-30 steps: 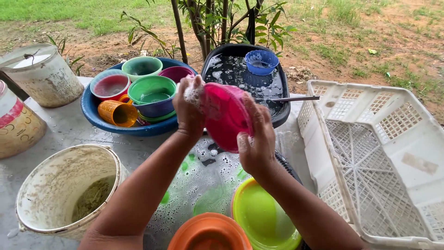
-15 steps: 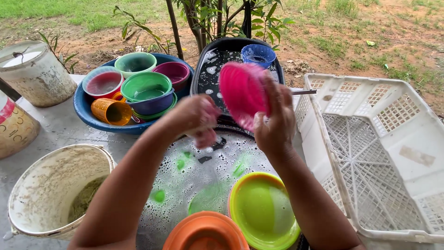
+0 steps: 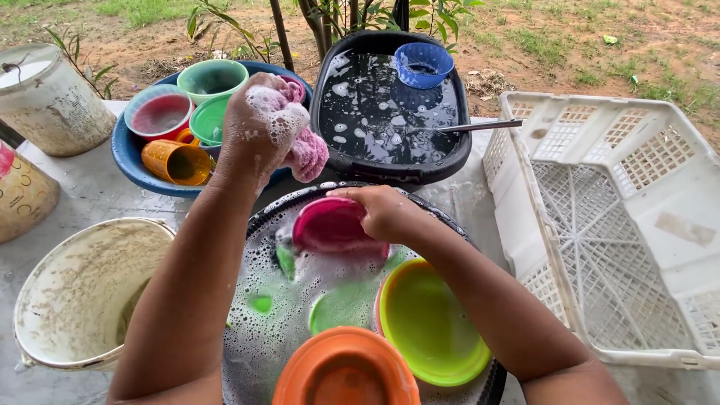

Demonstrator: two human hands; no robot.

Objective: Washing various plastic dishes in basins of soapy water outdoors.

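over the soapy round basin (image 3: 259, 225) on the outdoor worktop (image 3: 90, 202), my right hand (image 3: 386, 212) has brought the pink plate (image 3: 330, 225) down from where i held it up half a second ago; its grip is now closed over the plate's rim, pressing it into the suds. my left hand (image 3: 259, 124) has lifted away from the plate and is clenched tight around a foamy pink cloth (image 3: 307, 154) above the blue tub (image 3: 139, 169). that tub holds a pink-rimmed bowl (image 3: 157, 112), two green bowls and an orange mug (image 3: 176, 161) on its side. the soapy basin also holds a yellow-green plate (image 3: 431, 322) and an orange bowl (image 3: 345, 371). the black tub (image 3: 394, 109) holds rinse water, a small blue bowl (image 3: 424, 64) and a spoon (image 3: 472, 126). a white crate (image 3: 622, 217) sits to the right.
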